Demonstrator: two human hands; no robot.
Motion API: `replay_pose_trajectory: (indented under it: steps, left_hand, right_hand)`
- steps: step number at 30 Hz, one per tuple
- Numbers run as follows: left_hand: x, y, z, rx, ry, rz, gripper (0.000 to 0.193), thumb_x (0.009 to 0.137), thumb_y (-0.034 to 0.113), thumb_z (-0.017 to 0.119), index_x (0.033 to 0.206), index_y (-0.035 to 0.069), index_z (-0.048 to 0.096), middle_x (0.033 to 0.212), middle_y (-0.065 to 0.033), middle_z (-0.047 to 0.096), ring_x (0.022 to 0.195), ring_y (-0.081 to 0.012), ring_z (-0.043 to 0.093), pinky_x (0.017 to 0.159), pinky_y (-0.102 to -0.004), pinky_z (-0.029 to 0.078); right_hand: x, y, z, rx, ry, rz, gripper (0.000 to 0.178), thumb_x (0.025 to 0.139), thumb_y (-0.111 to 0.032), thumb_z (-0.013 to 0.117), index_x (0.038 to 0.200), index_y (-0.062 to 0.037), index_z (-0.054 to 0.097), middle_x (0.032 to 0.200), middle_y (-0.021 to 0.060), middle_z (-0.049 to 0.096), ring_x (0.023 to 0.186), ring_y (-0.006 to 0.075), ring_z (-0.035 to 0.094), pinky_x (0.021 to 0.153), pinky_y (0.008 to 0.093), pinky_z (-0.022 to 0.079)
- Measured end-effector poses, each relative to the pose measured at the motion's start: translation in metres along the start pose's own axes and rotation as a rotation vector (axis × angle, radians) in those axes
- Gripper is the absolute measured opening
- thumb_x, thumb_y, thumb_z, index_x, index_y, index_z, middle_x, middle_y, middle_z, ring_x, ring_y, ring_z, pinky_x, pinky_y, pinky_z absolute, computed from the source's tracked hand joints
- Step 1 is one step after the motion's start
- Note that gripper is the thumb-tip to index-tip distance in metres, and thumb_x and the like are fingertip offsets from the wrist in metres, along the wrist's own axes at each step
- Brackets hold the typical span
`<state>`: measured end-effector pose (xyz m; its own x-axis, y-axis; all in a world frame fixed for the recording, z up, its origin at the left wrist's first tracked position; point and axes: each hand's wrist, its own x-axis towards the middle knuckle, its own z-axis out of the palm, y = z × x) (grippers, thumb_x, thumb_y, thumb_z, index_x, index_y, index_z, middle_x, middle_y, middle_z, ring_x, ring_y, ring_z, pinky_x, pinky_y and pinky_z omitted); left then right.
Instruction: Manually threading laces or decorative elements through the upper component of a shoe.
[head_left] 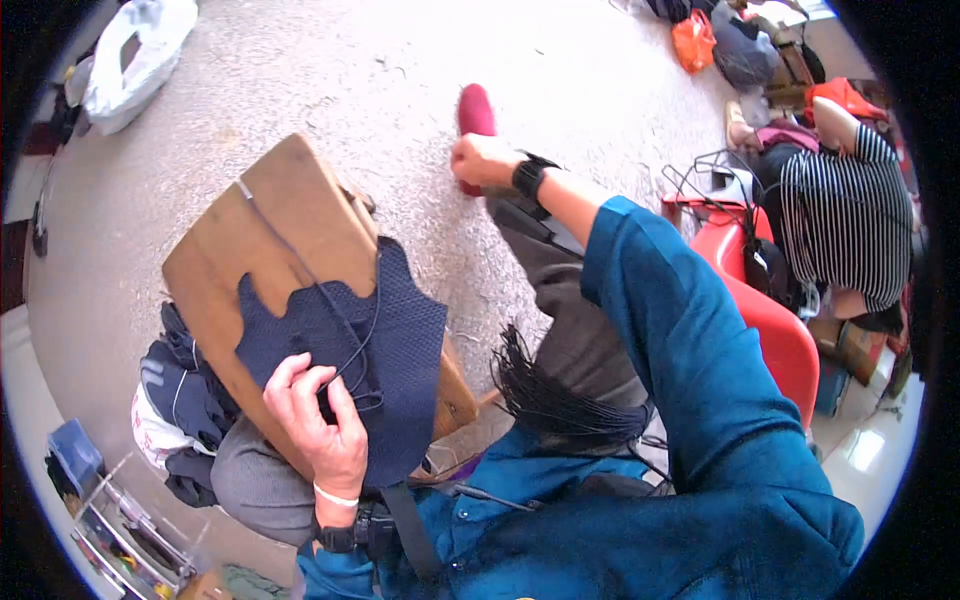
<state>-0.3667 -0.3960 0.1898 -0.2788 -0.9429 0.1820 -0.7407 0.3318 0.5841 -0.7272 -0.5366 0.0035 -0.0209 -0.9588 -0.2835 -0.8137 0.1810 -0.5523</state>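
Note:
A wooden board (225, 265) slants across my lap, with a dark navy textured fabric piece (405, 350) lying over its nearer part. One edge of the fabric is cut in deep curves. Dark cord (290, 245) runs down the board and loops over the fabric. My left hand (322, 430) rests on the fabric, fingers curled in a pinch at the cord. Further out, my right hand (483, 162) is closed above a red shoe (476, 108) on my foot. Whatever its fingers may hold is too small to make out. A bundle of black cords (560, 405) lies across my right thigh.
A red plastic chair (775, 335) stands close on my right, with a person in a striped top (845, 220) bent over beyond it. A white bag (140, 65) sits at the far left. Dark clothing (185, 385) lies beside the board, near a metal rack (130, 520).

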Motion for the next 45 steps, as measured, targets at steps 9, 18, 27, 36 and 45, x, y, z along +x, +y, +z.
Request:
replay_pose_trajectory:
  steps: [9, 18, 27, 36, 45]
  left_hand:
    - [-0.001, 0.003, 0.003, 0.067, 0.012, -0.039, 0.017, 0.083, -0.008, 0.062, 0.097, 0.002, 0.061, 0.116, -0.0147, 0.055, 0.109, -0.0307, 0.054, 0.098, -0.0406, 0.043]
    - [-0.007, -0.003, 0.003, 0.109, -0.041, -0.038, 0.013, 0.089, -0.005, 0.058, 0.101, 0.001, 0.059, 0.121, -0.0153, 0.054, 0.116, -0.0302, 0.052, 0.105, -0.0416, 0.039]
    - [-0.005, -0.001, 0.002, 0.116, -0.035, -0.026, 0.013, 0.089, -0.004, 0.059, 0.101, 0.001, 0.058, 0.121, -0.0148, 0.054, 0.116, -0.0308, 0.052, 0.104, -0.0418, 0.039]
    - [-0.003, -0.003, 0.004, 0.102, -0.010, -0.002, 0.010, 0.092, -0.002, 0.060, 0.101, 0.001, 0.058, 0.118, -0.0147, 0.056, 0.111, -0.0290, 0.055, 0.096, -0.0364, 0.045]
    - [-0.004, -0.009, 0.009, 0.099, 0.029, 0.062, 0.012, 0.091, -0.003, 0.058, 0.103, 0.000, 0.058, 0.119, -0.0157, 0.055, 0.115, -0.0328, 0.053, 0.103, -0.0445, 0.039]
  right_hand:
    - [-0.010, 0.100, -0.022, 0.048, 0.119, -0.030, 0.020, 0.082, -0.013, 0.055, 0.085, -0.0056, 0.073, 0.082, 0.0204, 0.071, 0.079, 0.0332, 0.070, 0.074, 0.0428, 0.055]
    - [-0.074, 0.178, -0.073, 0.592, -0.022, 0.480, 0.033, 0.090, -0.033, 0.064, 0.113, -0.0100, 0.065, 0.101, 0.0033, 0.063, 0.090, 0.0133, 0.062, 0.079, 0.0300, 0.051]
    - [-0.097, 0.206, -0.070, 0.857, -0.004, 0.692, 0.030, 0.095, -0.029, 0.066, 0.116, -0.0082, 0.065, 0.108, 0.0062, 0.068, 0.094, 0.0154, 0.066, 0.082, 0.0323, 0.056]
    - [-0.108, 0.156, -0.123, 0.745, 0.152, 0.467, 0.033, 0.094, -0.032, 0.065, 0.116, -0.0068, 0.065, 0.109, 0.0069, 0.068, 0.097, 0.0165, 0.066, 0.083, 0.0326, 0.054]
    - [-0.197, 0.135, -0.061, 1.024, 0.297, 0.413, 0.025, 0.090, -0.022, 0.063, 0.108, -0.0035, 0.068, 0.089, 0.0057, 0.067, 0.084, 0.0137, 0.065, 0.072, 0.0300, 0.053]
